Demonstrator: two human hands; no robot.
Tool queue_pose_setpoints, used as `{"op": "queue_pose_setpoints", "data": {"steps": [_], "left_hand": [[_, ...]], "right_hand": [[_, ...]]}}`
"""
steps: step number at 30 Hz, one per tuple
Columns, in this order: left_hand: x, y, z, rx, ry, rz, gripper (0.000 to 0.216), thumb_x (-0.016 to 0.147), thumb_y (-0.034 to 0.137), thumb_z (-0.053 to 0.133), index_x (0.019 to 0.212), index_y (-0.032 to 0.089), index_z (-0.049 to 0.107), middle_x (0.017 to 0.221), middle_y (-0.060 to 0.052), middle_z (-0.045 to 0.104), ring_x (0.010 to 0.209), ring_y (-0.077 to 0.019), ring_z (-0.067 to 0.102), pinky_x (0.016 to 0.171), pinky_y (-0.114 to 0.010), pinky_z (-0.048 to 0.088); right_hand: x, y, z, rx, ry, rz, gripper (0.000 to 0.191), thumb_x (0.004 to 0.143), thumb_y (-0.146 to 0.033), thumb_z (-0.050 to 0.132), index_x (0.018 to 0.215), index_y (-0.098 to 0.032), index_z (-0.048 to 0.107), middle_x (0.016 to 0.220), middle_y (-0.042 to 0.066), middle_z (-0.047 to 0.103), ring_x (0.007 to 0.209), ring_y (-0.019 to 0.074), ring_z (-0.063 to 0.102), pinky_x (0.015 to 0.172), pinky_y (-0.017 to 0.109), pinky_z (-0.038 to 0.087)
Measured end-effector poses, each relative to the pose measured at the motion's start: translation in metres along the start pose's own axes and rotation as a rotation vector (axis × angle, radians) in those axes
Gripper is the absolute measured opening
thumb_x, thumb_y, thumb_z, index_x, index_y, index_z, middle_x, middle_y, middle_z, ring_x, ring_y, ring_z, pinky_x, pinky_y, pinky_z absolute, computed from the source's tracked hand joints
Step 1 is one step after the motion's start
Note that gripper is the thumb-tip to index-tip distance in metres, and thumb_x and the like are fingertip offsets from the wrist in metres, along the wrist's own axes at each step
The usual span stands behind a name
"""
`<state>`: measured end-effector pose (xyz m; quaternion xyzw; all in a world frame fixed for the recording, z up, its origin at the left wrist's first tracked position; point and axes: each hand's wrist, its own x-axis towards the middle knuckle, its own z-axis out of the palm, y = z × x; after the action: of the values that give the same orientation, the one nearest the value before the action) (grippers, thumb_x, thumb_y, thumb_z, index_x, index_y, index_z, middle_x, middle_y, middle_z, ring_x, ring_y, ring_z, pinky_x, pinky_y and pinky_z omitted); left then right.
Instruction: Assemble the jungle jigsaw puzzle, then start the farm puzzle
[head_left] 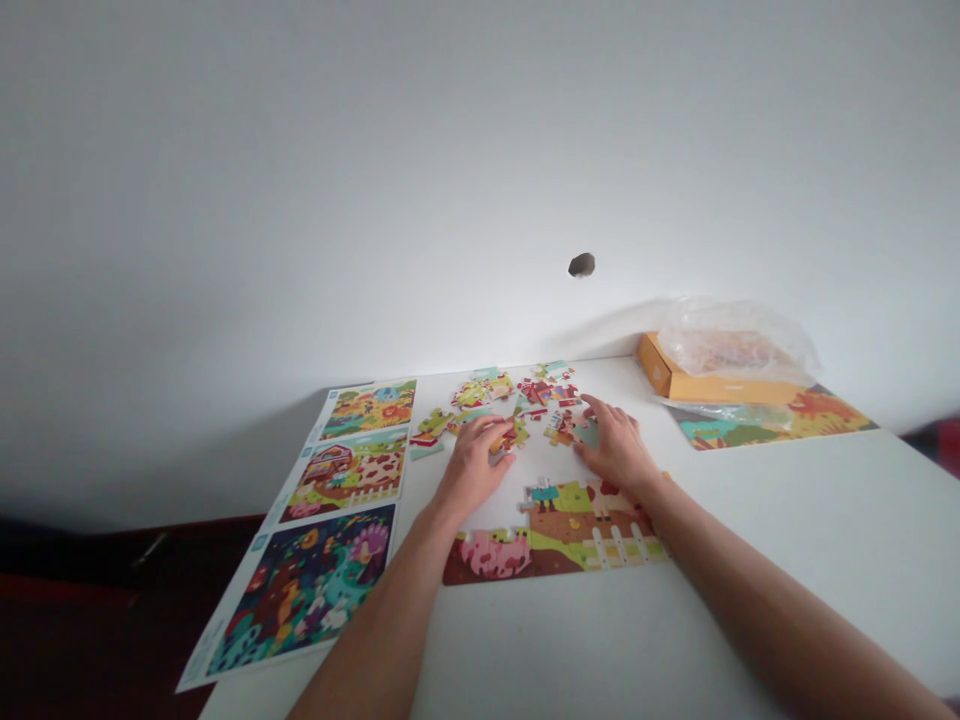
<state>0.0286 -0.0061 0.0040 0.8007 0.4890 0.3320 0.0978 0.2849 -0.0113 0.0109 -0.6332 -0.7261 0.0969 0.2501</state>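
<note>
My left hand (478, 462) is over the left part of the loose pile, its thumb and forefinger curved apart beside a few puzzle pieces (517, 432). Whether it touches them is hard to make out. On the right, my right hand (616, 446) has its fingers spread around the edge of more loose pieces (562, 428). Nearer to me lies a partly joined farm puzzle (559, 530), with a pig, a white fence and a cow's legs; my right forearm covers its right end. Further loose pieces (484, 388) lie scattered towards the wall.
At the left, a picture sheet (341, 480) with three printed scenes overhangs the table edge. An orange box (697, 388) topped by a clear plastic bag (739, 340) stands back right, near another puzzle picture (810, 420). A white wall (465, 200) with a hole (581, 265) rises behind.
</note>
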Motion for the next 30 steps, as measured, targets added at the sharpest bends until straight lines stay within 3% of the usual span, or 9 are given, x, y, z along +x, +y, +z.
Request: {"op": "queue_pose_setpoints", "data": {"steps": [5,9,14,18,20,23,26,28,30], "left_hand": [[0.001,-0.003,-0.004,0.298,0.191,-0.277,0.032,0.084,0.027,0.06,0.115,0.023,0.066,0.126,-0.01,0.059,0.122,-0.0298,0.049,0.104,-0.05,0.039],[-0.001,-0.003,-0.002,0.411,0.101,-0.429,0.034,0.081,0.033,0.062,0.114,0.024,0.068,0.132,-0.013,0.055,0.125,-0.0364,0.044,0.098,-0.057,0.041],[-0.002,-0.007,0.005,0.324,0.056,-0.242,0.031,0.083,0.033,0.062,0.111,0.023,0.07,0.127,-0.01,0.058,0.123,-0.0311,0.048,0.105,-0.05,0.04],[-0.005,-0.004,0.008,0.209,-0.005,-0.062,0.032,0.084,0.032,0.06,0.114,0.022,0.069,0.131,-0.009,0.056,0.127,-0.0289,0.047,0.111,-0.048,0.037],[-0.005,0.001,0.007,0.145,-0.051,0.007,0.032,0.086,0.032,0.058,0.116,0.023,0.067,0.135,-0.008,0.054,0.129,-0.0273,0.046,0.112,-0.047,0.037],[-0.003,0.008,0.003,0.085,-0.07,0.061,0.031,0.09,0.026,0.052,0.118,0.022,0.065,0.135,-0.007,0.054,0.129,-0.0223,0.047,0.112,-0.041,0.038],[0.001,0.01,-0.003,0.226,0.075,-0.128,0.033,0.088,0.02,0.05,0.118,0.023,0.064,0.131,-0.007,0.057,0.127,-0.0234,0.047,0.112,-0.043,0.034],[0.001,0.007,-0.005,0.394,0.176,-0.377,0.037,0.086,0.024,0.053,0.122,0.021,0.061,0.132,-0.012,0.055,0.128,-0.0301,0.045,0.109,-0.052,0.034],[0.0,0.003,-0.005,0.521,0.184,-0.564,0.045,0.084,0.032,0.056,0.127,0.017,0.057,0.134,-0.018,0.051,0.128,-0.0367,0.042,0.104,-0.057,0.034]], "right_hand": [[-0.002,0.001,0.002,0.04,-0.026,-0.083,0.071,0.074,-0.014,0.054,0.141,-0.019,0.034,0.125,0.01,0.059,0.118,0.0256,0.052,0.109,0.049,0.025],[-0.003,0.0,0.003,0.021,-0.008,-0.094,0.071,0.072,-0.011,0.051,0.141,-0.019,0.036,0.131,0.012,0.055,0.121,0.0271,0.049,0.111,0.052,0.022],[0.0,0.002,0.007,-0.038,0.006,-0.062,0.056,0.081,-0.032,0.057,0.134,-0.019,0.048,0.127,0.013,0.058,0.119,0.0309,0.05,0.105,0.051,0.031],[0.0,0.002,0.008,-0.057,-0.017,-0.073,0.044,0.083,-0.034,0.058,0.125,-0.022,0.056,0.134,0.012,0.055,0.124,0.0308,0.048,0.105,0.054,0.031],[-0.002,-0.001,0.005,-0.057,-0.025,-0.121,0.044,0.085,-0.033,0.057,0.128,-0.024,0.055,0.143,0.011,0.048,0.132,0.0317,0.041,0.107,0.058,0.027],[-0.007,-0.01,-0.002,-0.034,-0.127,-0.313,0.05,0.088,-0.032,0.054,0.138,-0.03,0.048,0.154,0.007,0.035,0.142,0.0328,0.025,0.109,0.064,0.021],[-0.012,-0.022,-0.009,-0.002,-0.32,-0.51,0.055,0.086,-0.036,0.059,0.139,-0.035,0.048,0.156,0.003,0.031,0.144,0.0375,0.02,0.108,0.071,0.012],[-0.014,-0.027,-0.011,0.021,-0.395,-0.547,0.055,0.083,-0.037,0.062,0.137,-0.036,0.051,0.155,0.002,0.034,0.143,0.0405,0.021,0.107,0.074,0.007],[-0.014,-0.028,-0.011,0.038,-0.4,-0.519,0.052,0.084,-0.037,0.062,0.135,-0.037,0.053,0.152,0.001,0.039,0.142,0.0415,0.023,0.106,0.075,0.004]]}}
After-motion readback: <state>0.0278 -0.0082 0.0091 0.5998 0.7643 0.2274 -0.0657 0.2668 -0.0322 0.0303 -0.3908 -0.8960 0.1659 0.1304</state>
